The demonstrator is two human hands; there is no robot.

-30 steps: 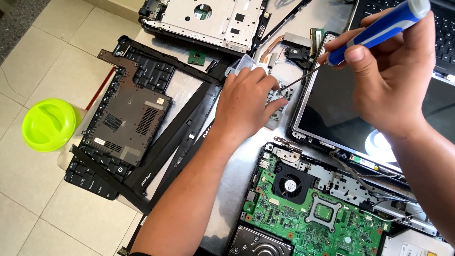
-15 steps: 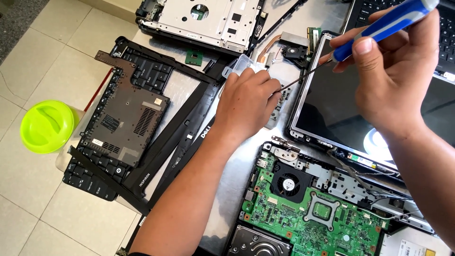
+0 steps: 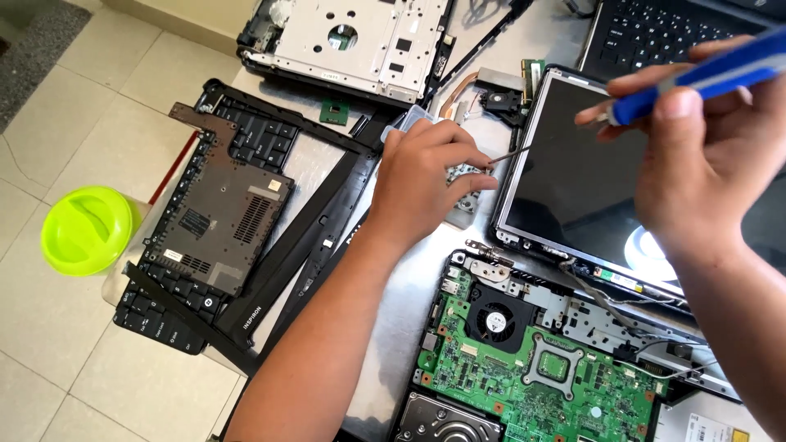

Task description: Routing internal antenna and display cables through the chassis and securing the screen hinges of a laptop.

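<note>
Two hands work one small metal part (image 3: 463, 184) lying left of the bare laptop screen (image 3: 573, 180). The left hand (image 3: 426, 184) pins it under curled fingers; the right hand (image 3: 696, 155) grips a blue-handled screwdriver (image 3: 655, 96), tip at the part's right edge. Likely a screw-turning step, needing steady downward pressure.

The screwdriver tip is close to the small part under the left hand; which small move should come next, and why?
Probably lower the screwdriver tip onto the small metal part and seat it. The right hand holds it angled, the tip hovers at the part, and the left hand pins the part down.
</note>
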